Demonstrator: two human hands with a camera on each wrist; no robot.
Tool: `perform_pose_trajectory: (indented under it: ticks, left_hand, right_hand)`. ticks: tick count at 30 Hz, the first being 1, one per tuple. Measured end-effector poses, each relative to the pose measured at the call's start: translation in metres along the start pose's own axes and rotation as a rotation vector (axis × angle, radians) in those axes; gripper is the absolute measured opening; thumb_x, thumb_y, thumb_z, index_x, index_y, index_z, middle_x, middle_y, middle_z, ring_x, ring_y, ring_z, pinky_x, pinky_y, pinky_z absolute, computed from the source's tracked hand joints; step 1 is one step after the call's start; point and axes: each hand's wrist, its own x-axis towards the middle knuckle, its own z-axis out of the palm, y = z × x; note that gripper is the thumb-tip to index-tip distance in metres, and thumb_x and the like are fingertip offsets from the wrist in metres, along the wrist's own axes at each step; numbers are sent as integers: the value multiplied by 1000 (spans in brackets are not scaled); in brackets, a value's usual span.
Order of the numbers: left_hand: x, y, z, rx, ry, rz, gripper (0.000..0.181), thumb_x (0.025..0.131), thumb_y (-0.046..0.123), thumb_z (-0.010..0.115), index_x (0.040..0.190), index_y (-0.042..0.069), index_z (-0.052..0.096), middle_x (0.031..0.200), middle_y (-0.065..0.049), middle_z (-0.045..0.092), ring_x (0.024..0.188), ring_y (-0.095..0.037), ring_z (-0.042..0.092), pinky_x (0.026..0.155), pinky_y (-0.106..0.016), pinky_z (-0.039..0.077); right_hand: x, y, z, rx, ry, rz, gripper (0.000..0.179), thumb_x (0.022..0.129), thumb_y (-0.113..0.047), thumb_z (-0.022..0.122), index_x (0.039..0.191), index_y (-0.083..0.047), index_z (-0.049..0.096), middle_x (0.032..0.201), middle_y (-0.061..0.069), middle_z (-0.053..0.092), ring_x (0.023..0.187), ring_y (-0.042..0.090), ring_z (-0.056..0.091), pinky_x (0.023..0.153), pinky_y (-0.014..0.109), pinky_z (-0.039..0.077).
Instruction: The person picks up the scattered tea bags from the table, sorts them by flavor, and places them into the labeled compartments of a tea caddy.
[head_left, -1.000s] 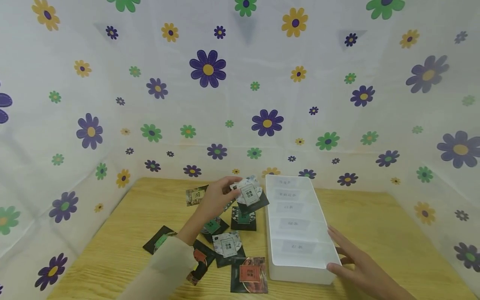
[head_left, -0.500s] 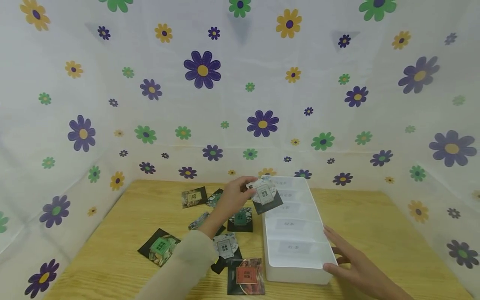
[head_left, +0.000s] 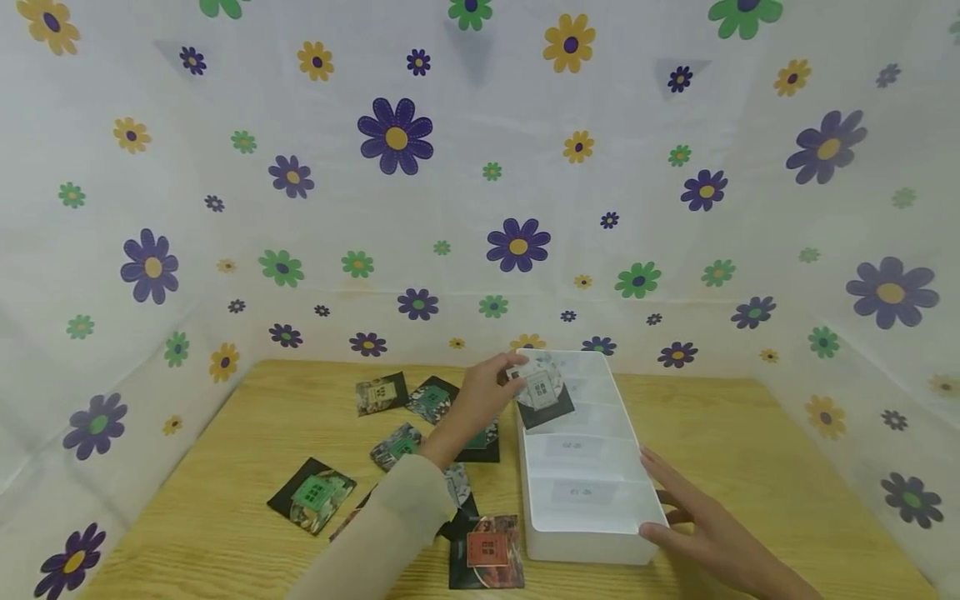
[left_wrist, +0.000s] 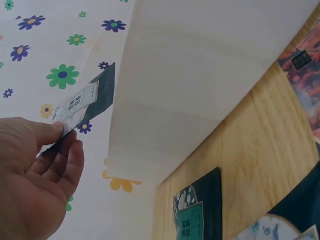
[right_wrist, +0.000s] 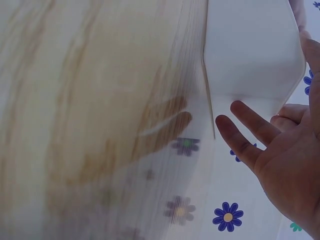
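My left hand (head_left: 483, 398) pinches a flat sachet (head_left: 542, 390) by its left edge, thumb on the printed face. The sachet is black with a pale floral print and a white label. It hangs over the far left part of a white divided box (head_left: 588, 546), overlapping the rim in the head view. In the left wrist view the sachet (left_wrist: 82, 102) tilts upward beside the box's side wall. My right hand (head_left: 693, 517) rests at the box's near right corner, thumb at the corner, forefinger along the side. The right wrist view shows two of its fingers (right_wrist: 240, 137) straight and spread.
Left of the box lie several more sachets: a red-labelled one (head_left: 487, 550) nearest, a green-labelled one (head_left: 313, 496) far left, a yellow-labelled one (head_left: 381, 393) at the back. Paper labels line the box's compartments. A flowered white cloth (head_left: 450, 208) encloses the wooden table (head_left: 217, 492).
My left hand has carried the sachet rightward, from beside the box to over its far left part. My right hand stays at the box's corner. The head view has shifted slightly.
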Motion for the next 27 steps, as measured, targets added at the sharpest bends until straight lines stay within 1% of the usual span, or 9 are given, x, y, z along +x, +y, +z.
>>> perform_pose_trajectory:
  ticks: [3,6,10,14,16,17,21,24,27]
  left_hand:
    - [0,-1,4,12,-9,12,34,102,9,67,135,9,67,98,-4,68,72,-12,52,61,-23,46]
    - [1,-1,9,25,-25,21,34,102,9,66,136,9,66,100,-5,69,74,-12,53,63,-23,48]
    - [1,-3,18,50,-67,16,34,103,12,65,138,11,65,107,-3,69,78,-11,55,67,-23,50]
    - [-2,-2,28,91,-114,12,35,104,14,63,139,14,65,116,-1,70,80,-9,57,69,-21,51]
    - [-3,-1,32,110,-132,22,35,105,13,63,140,14,65,117,-1,70,81,-8,58,69,-21,52]
    - [-3,0,33,118,-143,25,35,105,13,63,140,14,65,115,-1,70,79,-9,58,67,-22,52]
    - [-5,3,41,163,-185,35,34,106,15,61,139,16,65,125,1,69,79,-6,59,67,-21,51]
    - [-7,5,47,216,-211,48,31,106,16,61,137,18,67,135,3,67,92,-2,63,77,-19,53]
    - [-9,7,52,269,-224,72,30,106,15,61,134,19,69,137,4,66,111,-5,65,90,-22,54]
  right_hand:
    - [2,-1,-1,10,-13,36,83,94,-10,76,163,-6,30,165,19,31,112,7,64,81,30,58]
    - [3,-2,-1,7,-35,66,83,95,-12,75,163,-7,28,161,30,30,112,6,64,81,30,58]
    - [4,-1,0,1,-40,92,83,95,-13,76,163,-7,28,160,32,30,112,8,64,80,30,58]
    - [4,-1,1,20,-54,134,83,96,-15,75,164,-6,26,162,32,28,113,24,68,80,29,58]
    - [4,-1,1,29,-62,150,83,97,-16,74,164,-7,25,163,30,27,113,27,68,80,29,58]
    - [4,-2,1,35,-61,146,84,97,-15,74,164,-6,25,163,31,27,114,27,68,80,29,58]
    - [4,-3,0,37,-53,121,84,96,-12,74,164,-5,25,161,33,28,113,10,64,80,29,58]
    - [4,-3,-1,33,-52,124,83,96,-13,74,164,-6,26,161,32,29,112,7,64,80,29,58]
    - [4,-4,-2,33,-62,149,83,97,-14,74,164,-5,26,162,31,28,114,15,65,80,29,58]
